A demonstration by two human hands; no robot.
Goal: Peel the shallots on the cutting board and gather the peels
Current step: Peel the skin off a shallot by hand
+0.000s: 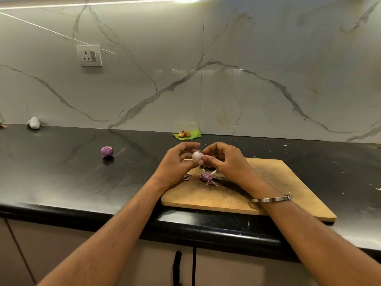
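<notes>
Both hands meet above the far left corner of the board (237, 195). The left hand (177, 162) curls its fingers around a small pale shallot (196, 155) and holds it up in the air. The right hand (221, 159) pinches at the right side of that shallot with thumb and finger; a thin silver bangle (272, 199) sits on that wrist. Right under the hands, at 6 o'clock, purple peels (207, 178) lie loose on the wooden board. Out at 9 o'clock from the hands, a purple shallot (107, 151) sits alone on the black counter (61, 172), well apart from the board. At 12 o'clock, by the wall, a green leaf (193, 134) holds some brown bits. Far off at 10 o'clock, a white socket (89, 55) hangs on the marble wall, and a small grey lump (33, 122) rests on the counter. No words can be read anywhere.
</notes>
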